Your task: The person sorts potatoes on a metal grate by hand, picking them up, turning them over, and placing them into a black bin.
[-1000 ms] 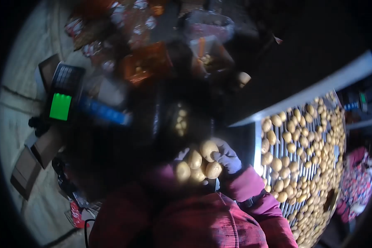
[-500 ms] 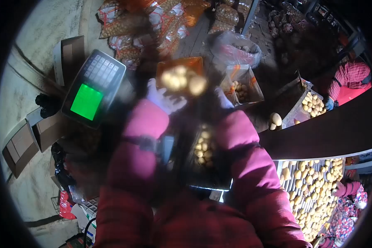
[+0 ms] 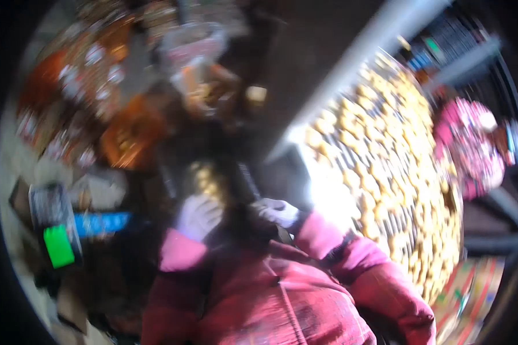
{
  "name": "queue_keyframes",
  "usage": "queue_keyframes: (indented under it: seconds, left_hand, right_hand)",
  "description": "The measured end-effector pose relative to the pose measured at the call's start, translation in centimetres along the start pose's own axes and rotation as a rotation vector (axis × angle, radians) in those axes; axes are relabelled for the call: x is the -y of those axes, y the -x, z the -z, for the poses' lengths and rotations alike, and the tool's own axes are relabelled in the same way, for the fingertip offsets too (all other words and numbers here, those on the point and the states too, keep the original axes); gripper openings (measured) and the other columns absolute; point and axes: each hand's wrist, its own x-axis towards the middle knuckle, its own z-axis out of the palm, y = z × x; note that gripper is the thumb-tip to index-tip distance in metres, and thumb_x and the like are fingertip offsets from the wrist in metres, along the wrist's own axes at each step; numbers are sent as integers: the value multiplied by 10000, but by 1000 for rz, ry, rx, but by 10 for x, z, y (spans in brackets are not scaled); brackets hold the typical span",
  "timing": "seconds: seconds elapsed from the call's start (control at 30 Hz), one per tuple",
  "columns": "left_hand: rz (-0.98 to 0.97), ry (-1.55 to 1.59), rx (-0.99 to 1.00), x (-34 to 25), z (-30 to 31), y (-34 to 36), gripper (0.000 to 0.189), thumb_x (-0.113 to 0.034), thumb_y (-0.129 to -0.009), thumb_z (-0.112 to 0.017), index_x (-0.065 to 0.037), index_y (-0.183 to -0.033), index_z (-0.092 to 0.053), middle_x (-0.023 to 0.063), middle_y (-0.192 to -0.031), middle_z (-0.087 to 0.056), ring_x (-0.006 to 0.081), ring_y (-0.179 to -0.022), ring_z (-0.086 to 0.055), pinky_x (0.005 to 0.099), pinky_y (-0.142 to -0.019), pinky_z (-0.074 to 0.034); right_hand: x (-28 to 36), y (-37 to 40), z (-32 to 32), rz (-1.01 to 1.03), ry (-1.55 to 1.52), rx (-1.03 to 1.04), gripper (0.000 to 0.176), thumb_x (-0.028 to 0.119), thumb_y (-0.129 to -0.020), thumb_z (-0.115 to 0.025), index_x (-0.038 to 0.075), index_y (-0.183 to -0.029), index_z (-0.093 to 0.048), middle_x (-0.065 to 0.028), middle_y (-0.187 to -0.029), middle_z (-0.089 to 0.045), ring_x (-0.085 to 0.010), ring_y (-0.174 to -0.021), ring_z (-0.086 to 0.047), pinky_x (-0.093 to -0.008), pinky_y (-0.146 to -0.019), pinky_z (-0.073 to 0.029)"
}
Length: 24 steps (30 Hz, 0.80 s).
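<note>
Between my hands is a dark crate [image 3: 249, 179] holding yellow potatoes [image 3: 208, 179]; motion blur softens both. My left hand [image 3: 199, 217], in a pale glove, is at the crate's near left side, its fingers by the potatoes. Blur hides whether those fingers grip anything. On the other side, my right hand [image 3: 280, 211], also gloved, has its fingers curled at the near end of the crate's right rim. The crate's near edge is lost in shadow.
A potato-covered roller conveyor [image 3: 385, 172] lies right, behind a pale metal rail [image 3: 357, 63]. Another person [image 3: 472, 146] is beyond it. Left are a scale display [image 3: 58, 246], an orange crate [image 3: 131, 137] and bagged potatoes [image 3: 80, 92]. A lined box [image 3: 204, 95] stands ahead.
My view has swung right, bringing the conveyor closer to the middle. My hands have drawn back from the orange crate, where blurred potatoes were between them, to the dark crate near my body.
</note>
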Motion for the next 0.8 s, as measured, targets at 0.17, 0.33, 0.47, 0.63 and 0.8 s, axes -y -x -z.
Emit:
queue_keyframes:
  seconds: [0.17,0.33,0.47,0.63,0.8]
  left_hand:
    - [-140,-602,-70,28,-144,-9,441,-379,-917,-511,-54,-1213,-530,111,-1069,-606,207,-874,-616,304,-767,-513]
    - [-629,-1146,485,81,-179,-60,358,-195,-927,-530,0,-1227,-523,125,-1099,-597,197,-947,-602,287,-815,-492]
    - [-792,-1717,804,136,-246,-54,287,-83,-855,-577,-7,-1132,-581,179,-1062,-608,299,-998,-599,360,-875,-474]
    - [-971,-1808,884,166,-287,-99,299,-74,-805,-564,-8,-1095,-585,210,-1045,-604,380,-983,-583,420,-869,-471]
    - [-883,-2410,667,179,-319,-139,422,-170,-786,-563,-115,-1204,-537,158,-1204,-520,353,-1081,-519,452,-887,-445]
  right_hand:
    - [-74,2,-189,327,1646,-930,363,274,-910,-574,56,-1200,-550,7,-915,-595,-66,-793,-505,-238,-718,-439]
    - [-105,98,-238,819,1594,-1335,310,227,-933,-524,28,-1168,-561,-57,-979,-615,-128,-911,-549,-277,-814,-461]
    - [-122,197,-226,1151,2309,-2033,321,210,-886,-553,31,-1151,-573,-163,-1020,-620,-297,-954,-596,-383,-834,-472]
    - [-134,220,-251,982,2508,-2176,374,188,-796,-590,66,-1148,-568,-168,-1093,-589,-343,-958,-580,-431,-826,-467]
    - [-83,196,-260,305,2528,-2297,521,165,-736,-623,175,-1245,-512,-172,-1110,-531,-358,-921,-578,-446,-784,-474]
